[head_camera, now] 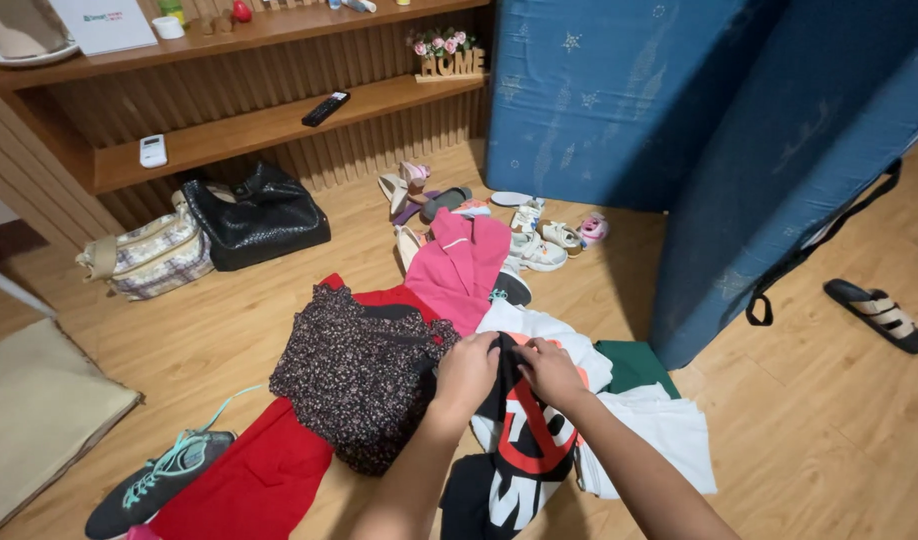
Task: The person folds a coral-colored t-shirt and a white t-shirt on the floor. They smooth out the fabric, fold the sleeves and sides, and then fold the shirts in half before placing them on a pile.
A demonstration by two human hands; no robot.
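Pinching the black printed shirt [514,440] at its top edge, left hand [466,373] and right hand [549,370] grip soft, light, floppy cloth.

We are in a home, on a wooden floor [829,420] strewn with clothes [364,375] and shoes [534,245]. Two handbags [259,215] lean against slatted wooden shelves [259,125] that carry a remote [325,108] and a flower ornament [449,55]. A blue folding mattress [699,130] stands upright beside us.
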